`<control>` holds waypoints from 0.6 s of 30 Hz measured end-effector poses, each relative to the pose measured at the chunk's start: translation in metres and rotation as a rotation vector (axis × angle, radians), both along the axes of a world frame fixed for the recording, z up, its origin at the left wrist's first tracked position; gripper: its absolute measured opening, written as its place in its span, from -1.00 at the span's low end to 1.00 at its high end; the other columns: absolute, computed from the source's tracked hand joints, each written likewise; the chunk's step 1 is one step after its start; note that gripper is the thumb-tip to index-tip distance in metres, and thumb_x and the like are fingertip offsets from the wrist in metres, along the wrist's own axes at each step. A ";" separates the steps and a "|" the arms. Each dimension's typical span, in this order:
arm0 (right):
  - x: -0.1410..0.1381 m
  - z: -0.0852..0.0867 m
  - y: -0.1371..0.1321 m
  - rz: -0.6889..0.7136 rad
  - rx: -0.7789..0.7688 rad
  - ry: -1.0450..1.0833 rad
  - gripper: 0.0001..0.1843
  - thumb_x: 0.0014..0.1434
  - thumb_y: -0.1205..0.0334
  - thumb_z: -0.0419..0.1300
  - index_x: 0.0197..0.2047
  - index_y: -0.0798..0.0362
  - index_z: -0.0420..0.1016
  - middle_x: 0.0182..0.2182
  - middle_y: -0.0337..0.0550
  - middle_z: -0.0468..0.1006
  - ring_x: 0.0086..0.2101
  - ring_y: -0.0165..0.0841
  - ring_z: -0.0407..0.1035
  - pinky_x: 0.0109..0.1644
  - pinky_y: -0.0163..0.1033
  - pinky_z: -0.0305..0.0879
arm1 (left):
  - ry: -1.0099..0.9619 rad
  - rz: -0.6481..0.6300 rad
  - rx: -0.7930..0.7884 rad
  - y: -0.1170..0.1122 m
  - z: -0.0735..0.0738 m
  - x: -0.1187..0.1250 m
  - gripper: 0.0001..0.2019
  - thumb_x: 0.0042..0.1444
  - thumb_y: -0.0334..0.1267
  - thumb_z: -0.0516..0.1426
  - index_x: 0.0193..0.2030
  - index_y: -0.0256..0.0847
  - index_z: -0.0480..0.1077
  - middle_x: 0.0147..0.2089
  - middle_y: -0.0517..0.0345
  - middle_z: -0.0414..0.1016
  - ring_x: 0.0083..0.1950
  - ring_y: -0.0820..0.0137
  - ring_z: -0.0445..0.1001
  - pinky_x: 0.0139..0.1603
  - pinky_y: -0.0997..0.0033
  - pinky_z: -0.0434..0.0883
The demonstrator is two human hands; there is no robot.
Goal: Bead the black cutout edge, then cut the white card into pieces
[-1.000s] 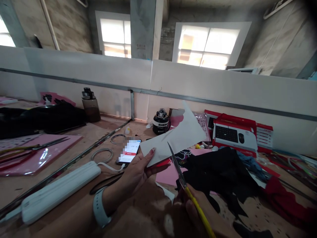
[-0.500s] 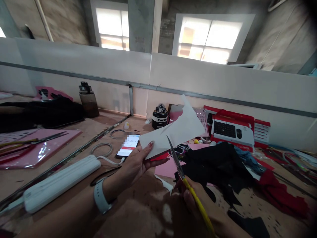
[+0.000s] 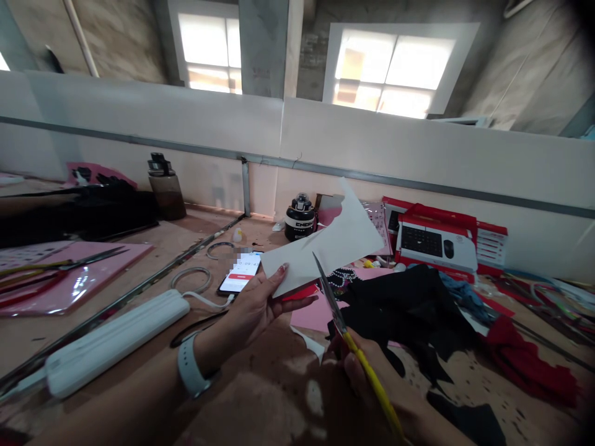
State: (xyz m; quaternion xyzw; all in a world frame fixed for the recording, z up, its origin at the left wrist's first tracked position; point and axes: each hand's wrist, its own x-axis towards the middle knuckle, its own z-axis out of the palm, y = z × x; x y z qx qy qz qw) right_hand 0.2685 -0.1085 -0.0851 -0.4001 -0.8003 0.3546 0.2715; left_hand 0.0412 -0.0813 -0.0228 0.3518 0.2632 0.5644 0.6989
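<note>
Head view, left hand (image 3: pixel 266 294): my thumb and fingers pinch the curved-edged white paper sheet (image 3: pixel 320 251) above the table (image 3: pixel 260 396).
Right hand (image 3: pixel 354 370): wrapped around yellow-handled steel scissors (image 3: pixel 357 350).
Risk: a slip could nick my left fingers, the blades being near.
Bottles: translucent brown plastic bottle (image 3: pixel 167 195), apparently part-filled; squat black-and-white bottle (image 3: pixel 300 220), contents hidden.

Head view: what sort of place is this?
Likely a craft or cutting workshop: scissors in the right hand, a white sheet in the left hand, and black cloth-like pieces spread on the table.
</note>
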 end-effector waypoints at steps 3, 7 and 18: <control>-0.002 0.002 -0.001 -0.015 -0.001 -0.010 -0.26 0.22 -0.40 -0.28 -0.28 0.10 0.36 -0.39 -0.09 0.45 -0.43 -0.34 0.31 -0.36 -0.25 0.21 | 0.013 0.015 0.005 0.001 -0.003 -0.001 -0.71 0.25 -0.32 0.12 0.10 -0.32 0.38 0.08 -0.17 0.52 0.11 0.04 0.49 0.14 -0.09 0.44; -0.004 0.001 0.000 -0.039 0.002 0.011 -0.22 0.17 -0.46 -0.29 -0.33 0.09 0.35 -0.45 -0.11 0.43 -0.47 -0.35 0.28 -0.41 -0.27 0.18 | 0.017 0.004 0.029 0.003 -0.009 -0.001 -0.70 0.26 -0.29 0.12 0.10 -0.34 0.38 0.09 -0.19 0.51 0.11 0.02 0.49 0.12 -0.10 0.45; -0.005 -0.018 0.002 -0.152 -0.200 0.142 -0.27 0.09 -0.52 -0.17 -0.41 0.05 0.25 -0.51 -0.23 0.24 -0.49 -0.40 0.09 -0.44 -0.31 0.16 | 0.041 0.033 0.008 0.002 -0.009 -0.001 -0.67 0.25 -0.26 0.13 0.12 -0.31 0.36 0.03 -0.15 0.54 0.06 0.09 0.52 0.07 0.01 0.50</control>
